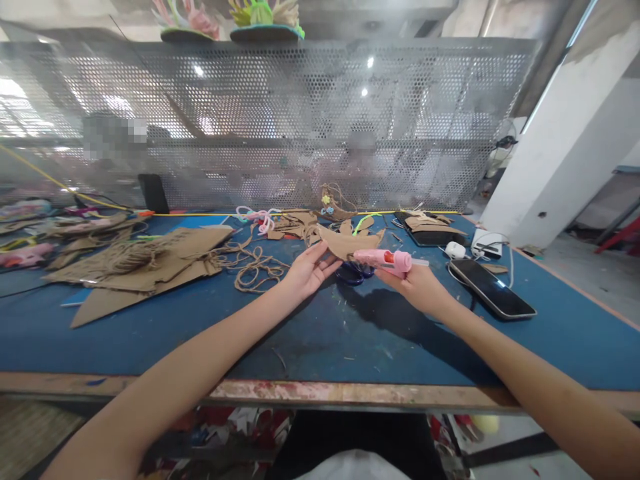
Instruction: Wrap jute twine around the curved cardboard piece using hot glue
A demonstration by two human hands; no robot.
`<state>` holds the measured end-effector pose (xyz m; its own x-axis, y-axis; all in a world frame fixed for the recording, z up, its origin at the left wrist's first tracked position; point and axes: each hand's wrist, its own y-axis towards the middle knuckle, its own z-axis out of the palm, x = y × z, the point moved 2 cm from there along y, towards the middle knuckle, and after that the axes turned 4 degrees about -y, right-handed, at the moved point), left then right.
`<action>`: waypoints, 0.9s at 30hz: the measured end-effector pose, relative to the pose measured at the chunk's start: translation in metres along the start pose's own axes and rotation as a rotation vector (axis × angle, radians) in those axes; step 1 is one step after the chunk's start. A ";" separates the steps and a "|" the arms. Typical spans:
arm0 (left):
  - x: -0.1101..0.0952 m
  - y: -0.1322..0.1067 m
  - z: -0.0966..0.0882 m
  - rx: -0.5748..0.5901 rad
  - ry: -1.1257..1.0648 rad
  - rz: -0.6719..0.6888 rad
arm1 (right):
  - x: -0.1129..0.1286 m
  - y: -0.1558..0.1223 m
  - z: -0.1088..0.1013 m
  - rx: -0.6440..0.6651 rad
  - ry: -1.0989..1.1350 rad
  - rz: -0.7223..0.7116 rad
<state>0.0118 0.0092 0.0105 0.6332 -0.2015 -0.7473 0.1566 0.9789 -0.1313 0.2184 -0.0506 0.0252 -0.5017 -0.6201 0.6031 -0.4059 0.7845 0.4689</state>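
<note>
My left hand [307, 270] holds a curved brown cardboard cutout [350, 241] above the blue table top [320, 340], pinching its left end with the fingers. My right hand [417, 283] is closed round a pink glue gun [384, 260], whose nozzle points left at the cutout's lower edge. Blue-handled scissors [355, 273] lie on the table just under the gun. A tangle of brown twine [253, 263] lies left of my left hand.
Flat cardboard pieces [135, 267] and coiled twine cover the left of the table. A black phone [493, 288], a white charger [455, 249] and cables lie right. More cutouts [295, 223] sit by the perforated metal screen [320, 120]. A white pillar [565, 140] stands at right.
</note>
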 end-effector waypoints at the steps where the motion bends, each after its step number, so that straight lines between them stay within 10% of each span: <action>1: -0.002 0.002 -0.002 -0.031 -0.005 0.001 | -0.003 0.001 -0.002 -0.014 -0.023 0.004; 8: -0.010 0.013 -0.014 -0.153 0.090 -0.047 | -0.054 0.002 -0.034 -0.239 -0.536 0.432; 13: -0.008 0.016 -0.019 -0.109 0.185 -0.112 | -0.087 -0.002 -0.050 -0.124 -0.867 0.715; 19: -0.001 0.012 -0.017 -0.039 0.316 -0.167 | -0.093 0.000 -0.050 -0.006 -0.807 0.620; 24: 0.004 0.002 -0.007 0.023 0.367 -0.165 | -0.058 0.006 -0.035 -0.185 -0.435 0.355; 27: 0.007 -0.004 0.000 0.068 0.371 -0.161 | -0.036 0.006 -0.012 0.041 -0.164 0.289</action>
<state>0.0159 0.0036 0.0059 0.2817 -0.3136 -0.9068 0.2885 0.9290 -0.2317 0.2428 -0.0235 0.0144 -0.7158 -0.3676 0.5937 -0.2575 0.9293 0.2649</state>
